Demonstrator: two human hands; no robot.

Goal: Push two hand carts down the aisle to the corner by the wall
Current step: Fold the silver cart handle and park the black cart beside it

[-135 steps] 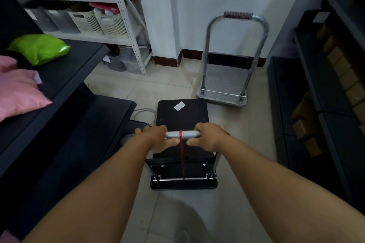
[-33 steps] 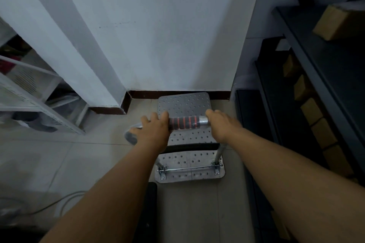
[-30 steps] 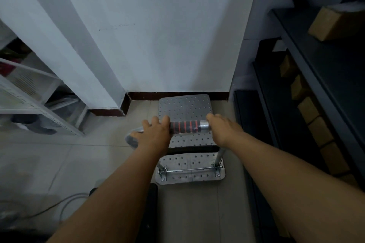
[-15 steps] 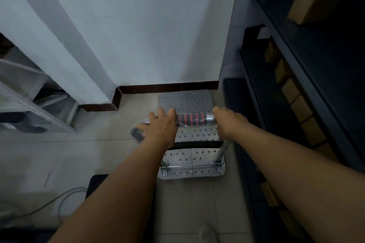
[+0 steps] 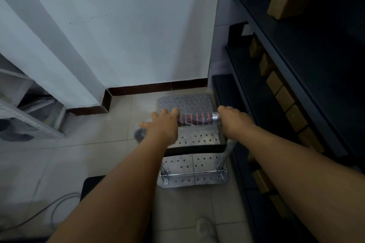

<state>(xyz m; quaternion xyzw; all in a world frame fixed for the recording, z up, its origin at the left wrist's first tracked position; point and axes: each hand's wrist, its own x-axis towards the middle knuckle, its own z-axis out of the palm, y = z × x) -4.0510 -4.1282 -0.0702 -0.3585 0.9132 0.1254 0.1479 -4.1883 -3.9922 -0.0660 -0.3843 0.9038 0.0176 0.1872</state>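
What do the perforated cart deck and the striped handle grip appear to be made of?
The silver perforated cart deck looks like bare sheet metal, likely steel or aluminium: dull grey sheen, regular punched holes. The black grip with red bands on the handle looks like foam or rubber, matte, under a glossy film wrap. Beside it, bare shiny metal tube shows by the right hand; the left hand covers its end.

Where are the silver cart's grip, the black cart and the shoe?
Striped handle grip point(image 5: 194, 119), head view: middle of the red-and-black sleeve between the hands.
Black cart point(image 5: 89, 183), head view: visible corner of its deck, left of the forearm.
Shoe point(image 5: 204, 228), head view: its pale toe.
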